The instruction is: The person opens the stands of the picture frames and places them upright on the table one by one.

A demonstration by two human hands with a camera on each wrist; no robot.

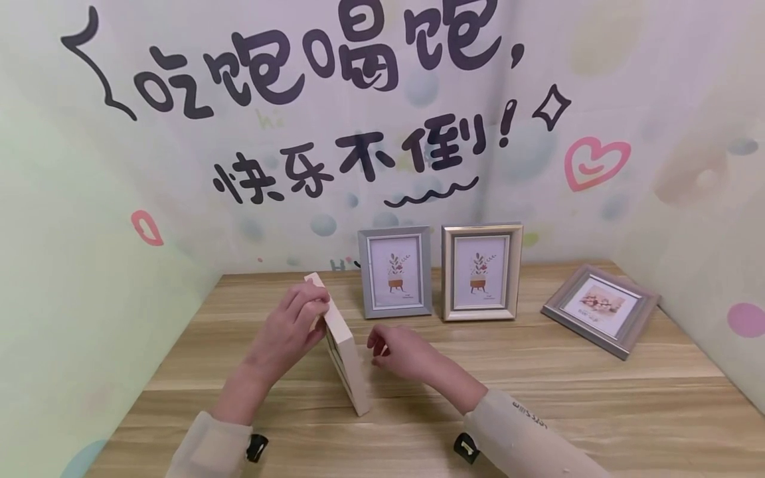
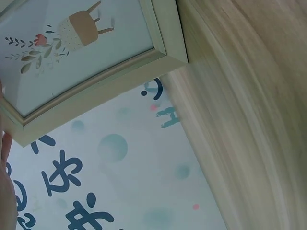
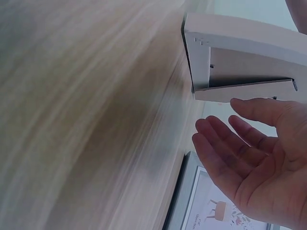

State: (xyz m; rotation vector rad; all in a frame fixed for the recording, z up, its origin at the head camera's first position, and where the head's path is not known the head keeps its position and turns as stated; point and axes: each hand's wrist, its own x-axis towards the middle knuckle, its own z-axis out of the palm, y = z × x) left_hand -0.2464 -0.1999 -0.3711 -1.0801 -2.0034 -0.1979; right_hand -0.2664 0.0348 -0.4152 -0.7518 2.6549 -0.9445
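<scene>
A cream picture frame [image 1: 339, 325] stands upright on the table, turned nearly edge-on to the head view. My left hand [image 1: 291, 320] grips its upper edge. In the left wrist view, the front of the frame [image 2: 103, 95] shows a potted-plant print. My right hand [image 1: 402, 353] hovers just behind it, fingers loosely bent and holding nothing. From the right wrist, the back of the frame [image 3: 249, 31] appears with its support leg [image 3: 244, 90] swung outward. The right thumb is close to that leg; whether they touch I cannot tell.
A grey-blue frame [image 1: 365, 279] and a champagne frame [image 1: 448, 275] stand upright near the back wall. At the right, a pinkish-grey frame [image 1: 588, 332] lies flat on the wooden table [image 1: 538, 398]. Printed cloth walls [image 1: 197, 252] enclose the back and sides.
</scene>
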